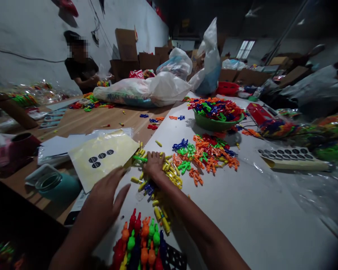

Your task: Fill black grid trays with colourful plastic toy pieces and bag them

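Note:
My right hand [154, 165] reaches into a loose pile of small yellow plastic pieces [173, 176]. Its fingers are a little apart and point down among them, with the tips partly hidden. A thin green piece [140, 159] lies by its left side. My left hand [108, 193] hovers nearer to me, its fingers stretched and nothing in them, close to a pale yellow sheet with dark round stickers [101, 155]. Below both hands stand rows of red, orange, green and blue plastic figures [144, 240], beside a black perforated piece [176, 258].
Orange, green, red and blue plastic figures [202, 153] are heaped beyond my right hand. Behind them a green bowl [214, 123] is piled with more. A teal jar [58, 187] stands at left; large plastic bags [146, 90] lie behind. A person [80, 67] works at the far left.

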A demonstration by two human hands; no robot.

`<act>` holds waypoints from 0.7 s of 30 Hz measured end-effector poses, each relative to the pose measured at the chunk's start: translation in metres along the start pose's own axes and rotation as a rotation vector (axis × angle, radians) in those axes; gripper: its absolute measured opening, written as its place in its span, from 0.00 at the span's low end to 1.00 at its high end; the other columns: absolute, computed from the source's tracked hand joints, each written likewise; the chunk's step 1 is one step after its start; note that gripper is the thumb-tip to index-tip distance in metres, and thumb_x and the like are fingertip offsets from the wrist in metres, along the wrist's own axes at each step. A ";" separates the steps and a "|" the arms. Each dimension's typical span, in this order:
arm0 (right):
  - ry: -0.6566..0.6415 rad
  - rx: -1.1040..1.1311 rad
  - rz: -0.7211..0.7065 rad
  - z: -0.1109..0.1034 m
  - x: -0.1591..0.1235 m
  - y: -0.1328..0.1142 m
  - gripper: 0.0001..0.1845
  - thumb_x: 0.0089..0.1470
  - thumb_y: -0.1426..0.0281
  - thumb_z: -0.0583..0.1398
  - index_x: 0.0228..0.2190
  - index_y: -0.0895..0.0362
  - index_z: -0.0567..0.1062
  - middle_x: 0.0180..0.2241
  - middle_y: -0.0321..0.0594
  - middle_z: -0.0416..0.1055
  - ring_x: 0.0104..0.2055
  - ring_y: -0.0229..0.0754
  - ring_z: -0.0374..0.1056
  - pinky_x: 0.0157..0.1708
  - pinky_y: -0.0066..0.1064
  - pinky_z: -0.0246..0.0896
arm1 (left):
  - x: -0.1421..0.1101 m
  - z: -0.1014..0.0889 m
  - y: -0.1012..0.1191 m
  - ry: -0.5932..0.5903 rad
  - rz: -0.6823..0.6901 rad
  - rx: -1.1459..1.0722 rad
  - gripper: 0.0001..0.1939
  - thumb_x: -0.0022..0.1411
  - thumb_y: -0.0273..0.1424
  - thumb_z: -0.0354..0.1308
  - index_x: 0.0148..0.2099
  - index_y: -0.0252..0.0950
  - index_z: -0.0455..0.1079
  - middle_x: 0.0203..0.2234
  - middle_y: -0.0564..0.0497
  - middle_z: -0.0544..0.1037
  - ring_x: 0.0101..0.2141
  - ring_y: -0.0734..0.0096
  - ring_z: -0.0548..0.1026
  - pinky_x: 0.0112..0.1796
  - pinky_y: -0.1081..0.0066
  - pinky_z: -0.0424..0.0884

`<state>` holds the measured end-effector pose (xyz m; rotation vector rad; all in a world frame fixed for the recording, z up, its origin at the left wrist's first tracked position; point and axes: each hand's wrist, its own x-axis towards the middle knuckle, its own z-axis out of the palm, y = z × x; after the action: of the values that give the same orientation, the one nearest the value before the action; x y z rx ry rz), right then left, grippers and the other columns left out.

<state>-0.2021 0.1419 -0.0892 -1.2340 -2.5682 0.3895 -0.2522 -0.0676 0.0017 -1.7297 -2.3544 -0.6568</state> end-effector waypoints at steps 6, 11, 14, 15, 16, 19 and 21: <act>0.008 -0.010 0.085 -0.017 0.008 0.016 0.22 0.53 0.76 0.55 0.51 0.61 0.71 0.54 0.58 0.68 0.62 0.60 0.54 0.59 0.57 0.42 | 0.086 0.078 -0.059 -0.265 -0.304 0.179 0.33 0.56 0.36 0.57 0.61 0.25 0.60 0.64 0.28 0.59 0.65 0.41 0.54 0.60 0.49 0.55; -0.054 0.070 -0.086 -0.011 0.068 -0.004 0.21 0.61 0.73 0.50 0.54 0.56 0.69 0.56 0.48 0.68 0.58 0.46 0.60 0.54 0.35 0.55 | 0.095 0.091 -0.076 -0.198 -0.429 0.108 0.16 0.65 0.35 0.45 0.41 0.33 0.72 0.44 0.38 0.77 0.48 0.55 0.73 0.47 0.64 0.66; -0.132 0.070 -0.100 0.002 0.106 -0.017 0.19 0.61 0.64 0.53 0.50 0.58 0.72 0.53 0.50 0.70 0.56 0.50 0.63 0.52 0.38 0.58 | 0.098 0.089 -0.090 -0.123 -0.565 0.099 0.17 0.66 0.32 0.42 0.42 0.32 0.72 0.42 0.38 0.78 0.44 0.57 0.75 0.42 0.66 0.67; -0.151 0.063 -0.094 0.006 0.116 -0.021 0.20 0.60 0.62 0.54 0.49 0.59 0.73 0.53 0.52 0.70 0.56 0.53 0.63 0.52 0.40 0.58 | 0.099 0.090 -0.094 -0.106 -0.603 0.092 0.17 0.66 0.31 0.42 0.43 0.31 0.71 0.42 0.37 0.78 0.44 0.57 0.75 0.42 0.66 0.67; -0.166 0.056 -0.088 0.010 0.123 -0.026 0.21 0.59 0.61 0.56 0.49 0.60 0.73 0.53 0.54 0.69 0.56 0.55 0.63 0.52 0.43 0.58 | 0.099 0.091 -0.097 -0.093 -0.636 0.083 0.16 0.66 0.31 0.43 0.43 0.30 0.71 0.42 0.37 0.78 0.44 0.57 0.75 0.42 0.65 0.68; -0.190 0.040 -0.086 0.016 0.134 -0.037 0.21 0.58 0.66 0.58 0.51 0.60 0.72 0.54 0.54 0.68 0.57 0.55 0.63 0.52 0.42 0.60 | 0.099 0.097 -0.100 -0.057 -0.699 0.052 0.16 0.66 0.31 0.43 0.43 0.31 0.71 0.42 0.36 0.78 0.44 0.56 0.75 0.43 0.64 0.68; -0.198 0.035 -0.084 0.015 0.133 -0.040 0.20 0.60 0.68 0.57 0.53 0.60 0.70 0.54 0.53 0.68 0.55 0.52 0.66 0.50 0.38 0.63 | 0.098 0.100 -0.100 -0.037 -0.716 0.030 0.16 0.66 0.31 0.43 0.44 0.31 0.71 0.43 0.37 0.78 0.45 0.55 0.75 0.44 0.64 0.68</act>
<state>-0.3162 0.2209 -0.0727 -1.1218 -2.7543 0.5618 -0.3643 0.0363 -0.0778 -0.8483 -2.9800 -0.6619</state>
